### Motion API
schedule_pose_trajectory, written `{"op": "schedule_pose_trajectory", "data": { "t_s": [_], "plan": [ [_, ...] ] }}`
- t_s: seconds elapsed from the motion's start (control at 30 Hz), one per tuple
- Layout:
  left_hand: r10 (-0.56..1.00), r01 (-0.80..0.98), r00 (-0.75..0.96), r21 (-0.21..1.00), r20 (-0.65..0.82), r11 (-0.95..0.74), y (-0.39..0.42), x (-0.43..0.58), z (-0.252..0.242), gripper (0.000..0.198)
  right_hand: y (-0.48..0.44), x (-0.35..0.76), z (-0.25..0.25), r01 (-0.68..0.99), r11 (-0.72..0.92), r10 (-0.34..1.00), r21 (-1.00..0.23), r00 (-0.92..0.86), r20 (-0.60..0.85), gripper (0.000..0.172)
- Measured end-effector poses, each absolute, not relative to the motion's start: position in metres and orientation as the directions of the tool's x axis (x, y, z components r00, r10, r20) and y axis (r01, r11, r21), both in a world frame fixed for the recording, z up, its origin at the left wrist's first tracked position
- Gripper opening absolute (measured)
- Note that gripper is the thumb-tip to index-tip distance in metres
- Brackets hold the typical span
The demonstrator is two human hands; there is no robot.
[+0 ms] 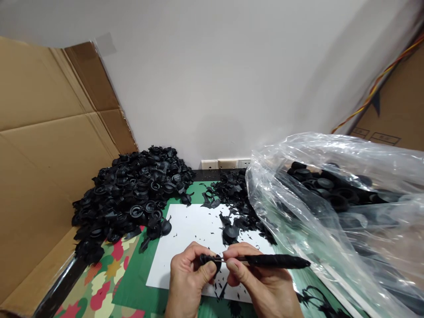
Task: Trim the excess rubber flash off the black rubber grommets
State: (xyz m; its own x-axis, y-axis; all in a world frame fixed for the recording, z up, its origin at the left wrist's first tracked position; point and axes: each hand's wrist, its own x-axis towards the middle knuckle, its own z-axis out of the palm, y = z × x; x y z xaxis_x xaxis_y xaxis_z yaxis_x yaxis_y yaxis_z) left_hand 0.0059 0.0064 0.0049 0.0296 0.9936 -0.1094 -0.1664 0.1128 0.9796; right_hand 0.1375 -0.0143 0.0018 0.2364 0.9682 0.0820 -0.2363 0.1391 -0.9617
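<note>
My left hand [187, 276] pinches a small black rubber part [208, 259] over a white sheet of paper [192, 229]. My right hand [261, 282] grips a black-handled trimming knife [278, 261], its thin blade touching the part. Both hands are closed, low in the middle of the view. Another loose black part [230, 232] lies on the paper just beyond my fingers. Small black shavings [221, 289] are scattered on the sheet around my hands.
A big heap of black rubber parts [132, 194] sits at the left against a cardboard sheet [49, 145]. A pile of black trimmings [232, 190] lies behind the paper. A clear plastic bag [331, 212] with more black parts fills the right. Green mat [135, 291] underneath.
</note>
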Motion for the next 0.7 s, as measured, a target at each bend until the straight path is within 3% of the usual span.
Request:
{"op": "schedule_pose_trajectory", "data": {
  "t_s": [0.23,0.33,0.43,0.57,0.7],
  "plan": [
    [1.000,-0.029,-0.008,0.999,0.030,-0.030,0.007,0.004,-0.006,0.004,-0.015,0.133,0.004,-0.213,0.131,0.966,-0.968,0.248,0.076,0.023],
    [0.997,0.024,-0.006,0.997,0.073,-0.073,0.006,0.005,-0.007,0.004,-0.015,0.128,0.007,-0.374,0.047,0.977,-0.926,0.212,-0.036,0.028],
    [1.000,-0.032,0.002,0.999,0.012,-0.012,0.006,0.006,-0.003,0.006,-0.012,0.132,0.008,-0.519,-0.073,0.978,-0.852,0.128,-0.162,0.035],
    [0.991,-0.174,0.047,0.976,-0.122,0.128,0.006,0.006,0.000,0.016,-0.009,0.145,0.005,-0.394,-0.065,0.948,-0.917,0.263,-0.180,0.037],
    [0.981,-0.256,0.078,0.947,-0.178,0.193,0.006,0.005,-0.003,0.023,-0.012,0.145,0.003,-0.248,0.026,0.945,-0.968,0.321,-0.057,0.028]
  ]
}}
